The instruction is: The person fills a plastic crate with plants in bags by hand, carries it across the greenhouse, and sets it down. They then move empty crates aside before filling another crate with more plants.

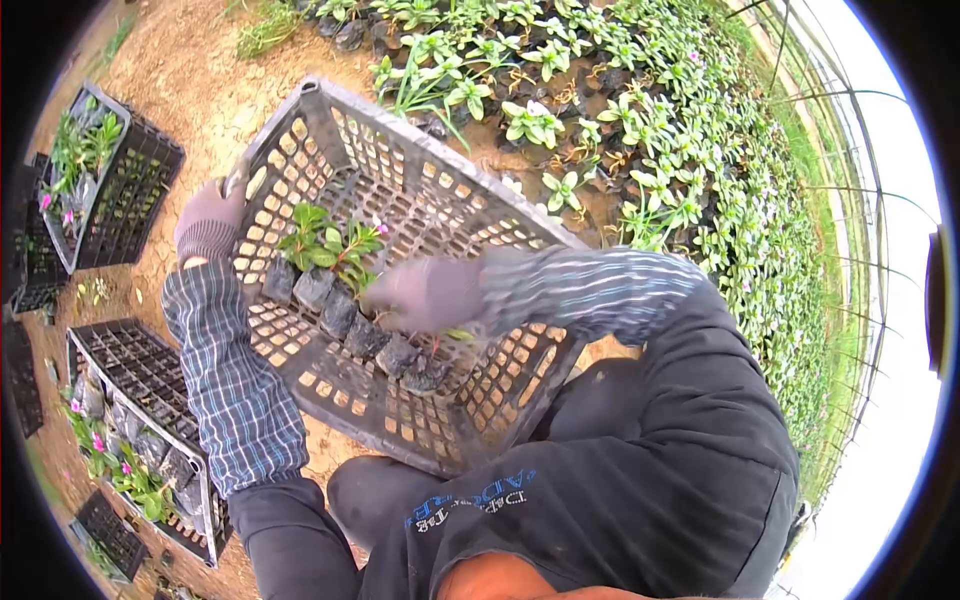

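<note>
A black plastic crate (452,160) lies tilted in front of me, with its lattice walls showing. Along its lower side stands a row of several seedlings in black bags (338,316), with green leaves and a small pink flower. My left hand (208,222), in a greyish knit glove, is closed around the crate's left rim. Inside the crate, my gloved right hand (425,294) is over the seedlings near the middle of the row. Motion blurs its fingers, so whether it holds a seedling is not visible.
Many bagged seedlings (690,160) cover the ground at the top and right. More crates stand on the left: one at the upper left (140,190) and one lower down (140,360), both with flowering plants. Bare soil (215,120) lies between. Greenhouse hoops (860,180) curve along the right.
</note>
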Demonstrator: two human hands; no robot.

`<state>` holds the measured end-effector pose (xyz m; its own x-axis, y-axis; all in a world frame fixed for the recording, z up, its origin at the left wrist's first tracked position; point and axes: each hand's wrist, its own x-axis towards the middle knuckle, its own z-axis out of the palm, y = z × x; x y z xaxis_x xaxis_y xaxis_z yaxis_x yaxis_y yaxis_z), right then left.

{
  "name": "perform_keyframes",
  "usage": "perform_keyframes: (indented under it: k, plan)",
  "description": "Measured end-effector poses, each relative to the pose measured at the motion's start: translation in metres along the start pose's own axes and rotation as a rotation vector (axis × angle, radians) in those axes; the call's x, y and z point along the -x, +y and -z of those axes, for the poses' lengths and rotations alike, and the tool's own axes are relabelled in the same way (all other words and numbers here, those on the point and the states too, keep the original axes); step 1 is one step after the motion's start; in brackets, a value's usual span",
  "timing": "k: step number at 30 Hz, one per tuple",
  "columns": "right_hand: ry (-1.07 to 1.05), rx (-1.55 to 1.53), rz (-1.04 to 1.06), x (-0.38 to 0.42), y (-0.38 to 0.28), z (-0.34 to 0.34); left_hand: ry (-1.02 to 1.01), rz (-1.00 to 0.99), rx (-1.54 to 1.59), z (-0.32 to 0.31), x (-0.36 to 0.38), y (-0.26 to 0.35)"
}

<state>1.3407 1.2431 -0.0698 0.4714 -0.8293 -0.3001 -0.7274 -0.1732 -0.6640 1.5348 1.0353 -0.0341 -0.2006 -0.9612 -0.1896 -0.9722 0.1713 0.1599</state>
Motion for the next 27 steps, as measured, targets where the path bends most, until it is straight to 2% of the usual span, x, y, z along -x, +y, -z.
perform_keyframes:
  k: [1, 2, 3, 4, 5, 6, 7, 9, 11, 12, 14, 17, 22, 24, 25, 27]
  plan:
    - [0.23, -0.084, 0.197, 0.006, 0.013, 0.03, 0.0, -0.006, 0.003, -0.001, 0.0, 0.0]
    - [0.351, -0.153, 0.022, 0.014, 0.02, 0.066, -0.001, -0.012, 0.004, -0.001, 0.0, 0.0]
    - [0.533, -0.115, -0.007, 0.028, 0.026, 0.105, -0.01, 0.054, -0.057, 0.003, 0.003, 0.006]
    - [0.675, -0.393, -0.15, 0.031, 0.052, 0.126, -0.009, 0.063, -0.042, 0.007, 0.007, 0.011]
    - [0.848, -0.462, -0.098, 0.035, 0.088, 0.138, -0.004, 0.05, -0.021, 0.004, 0.004, 0.008]
    - [0.89, -0.485, -0.313, 0.04, 0.103, 0.147, 0.001, 0.038, -0.001, -0.002, -0.001, 0.002]
    - [0.735, -0.209, -0.582, 0.039, 0.139, 0.147, -0.022, 0.075, -0.017, -0.004, -0.004, 0.0]
    - [0.694, 0.192, -0.503, 0.04, 0.213, 0.109, -0.023, 0.085, -0.01, -0.003, -0.003, 0.001]
    - [0.604, 0.308, -0.699, 0.03, 0.247, 0.078, -0.026, 0.089, 0.014, -0.001, -0.001, 0.004]
    - [0.608, 0.295, -0.68, 0.025, 0.262, 0.073, 0.003, 0.055, 0.025, -0.003, -0.002, 0.002]
    - [0.392, 0.376, -0.838, 0.018, 0.289, 0.061, -0.034, 0.098, 0.112, -0.005, -0.003, 0.0]
    - [0.478, 0.295, -0.725, 0.007, 0.32, 0.049, -0.002, 0.114, 0.121, -0.009, -0.004, -0.003]
    - [0.518, 0.338, -0.634, -0.019, 0.283, 0.075, 0.049, 0.079, 0.102, -0.01, -0.005, -0.004]
    - [0.397, 0.371, -0.607, -0.042, 0.273, 0.084, 0.015, 0.047, 0.116, -0.009, -0.005, -0.006]
    - [0.514, 0.46, -0.573, -0.058, 0.281, 0.08, 0.007, 0.039, 0.098, -0.007, -0.004, -0.005]
    - [0.459, 0.432, -0.621, -0.07, 0.286, 0.085, -0.005, 0.062, 0.066, -0.005, -0.004, -0.004]
